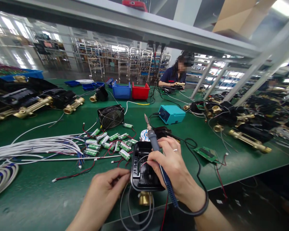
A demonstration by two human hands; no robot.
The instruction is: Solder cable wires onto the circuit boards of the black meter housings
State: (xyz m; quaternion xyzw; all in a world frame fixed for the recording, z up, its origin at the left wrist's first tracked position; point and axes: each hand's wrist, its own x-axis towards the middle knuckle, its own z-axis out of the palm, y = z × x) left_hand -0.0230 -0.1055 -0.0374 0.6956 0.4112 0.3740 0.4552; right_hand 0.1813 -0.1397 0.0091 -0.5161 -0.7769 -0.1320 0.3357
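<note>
A black open-topped housing (148,184) with a brass fitting (144,198) at its near side sits at the table's front edge. My right hand (174,163) is closed round a soldering iron (154,141), whose tip points up and away. The thumb and forefinger of that hand also meet at thin wires (142,164) inside the housing. At the housing's left side, my left hand (108,189) pinches what looks like the grey cable (122,202), which loops down below the fitting. Its fingertips partly hide the spot.
Green-wrapped batteries (115,146), white cables (50,147) and a black fan (110,117) lie left and ahead. A teal soldering station (172,114) and a circuit board (205,154) are right. Brass-and-black assemblies (250,138) line both sides. A co-worker (174,75) sits opposite.
</note>
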